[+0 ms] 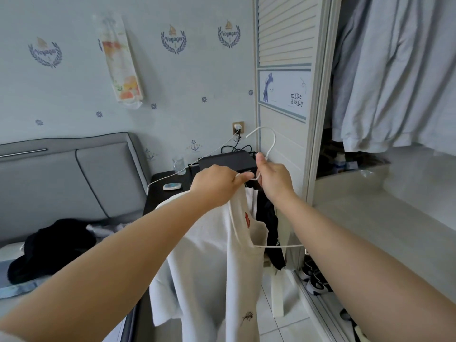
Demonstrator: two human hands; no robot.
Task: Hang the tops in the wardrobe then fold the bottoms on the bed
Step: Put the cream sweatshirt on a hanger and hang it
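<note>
A white T-shirt (204, 267) with a small red label hangs in front of me, half on a white wire hanger (270, 144). My left hand (217, 183) grips the shirt's collar at the hanger's neck. My right hand (274, 177) holds the hanger just under its hook, thumb up. One hanger arm sticks out bare to the right below my right forearm. The wardrobe (385, 206) stands open at the right with pale clothes (394, 77) hanging inside. On the bed (14, 255) at the left lie dark clothes (51, 250) and a denim piece (19, 290).
A dark bedside table (170, 178) behind the shirt carries a black box, a glass and a cable to the wall socket. The louvred wardrobe door (286, 70) stands just behind my hands. Shoes (313, 277) lie on the wardrobe floor. A dark garment hangs behind the shirt.
</note>
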